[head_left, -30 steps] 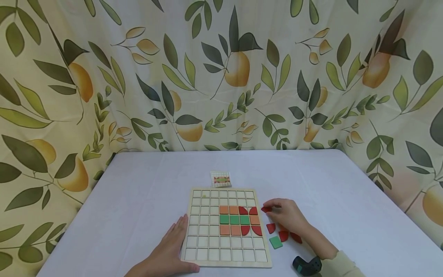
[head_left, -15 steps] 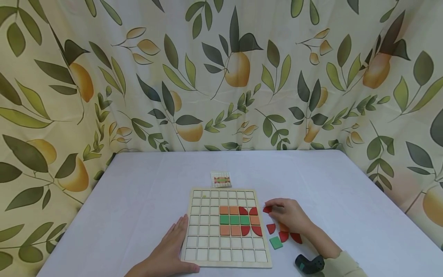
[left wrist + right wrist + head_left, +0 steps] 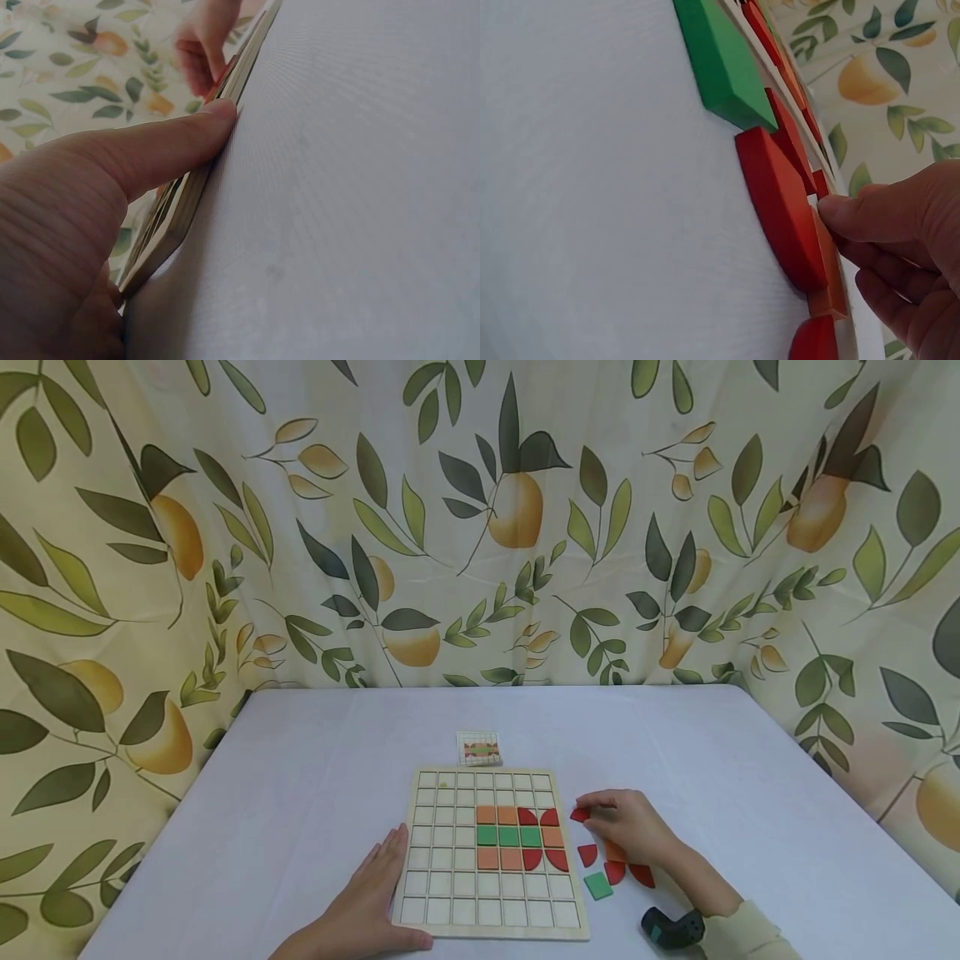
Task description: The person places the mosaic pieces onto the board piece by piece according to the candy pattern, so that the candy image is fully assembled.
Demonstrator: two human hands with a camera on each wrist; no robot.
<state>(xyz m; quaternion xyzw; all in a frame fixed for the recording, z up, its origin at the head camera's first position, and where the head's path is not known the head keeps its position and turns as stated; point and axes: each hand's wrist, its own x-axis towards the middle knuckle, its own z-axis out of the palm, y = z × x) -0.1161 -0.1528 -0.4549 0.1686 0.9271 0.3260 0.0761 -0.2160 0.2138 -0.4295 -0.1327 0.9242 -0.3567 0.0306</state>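
Note:
The wooden grid board [image 3: 487, 933] bears orange, green and red pieces in the middle and right cells. My left hand [image 3: 363, 897] lies at its lower left corner, fingers straight along the left edge, thumb on the near edge; the left wrist view shows this thumb [image 3: 169, 150] against the board's side [image 3: 161, 251]. Right of the board, my right hand [image 3: 633, 828] pinches a red piece [image 3: 579, 815] close to the table. In the right wrist view, thumb and fingers of the hand [image 3: 911, 240] meet beside red and orange pieces; the pinched piece is mostly hidden there.
Loose red pieces [image 3: 587, 855], a green square [image 3: 597, 886] and an orange piece [image 3: 614, 852] lie between the board and my right forearm. A small pattern card [image 3: 478, 749] sits beyond the board's far edge. A black curved device [image 3: 672, 930] is near the right sleeve.
My right hand has shifted slightly right with the red piece, and the black device has moved a little right too. The left hand and board have stayed in place.

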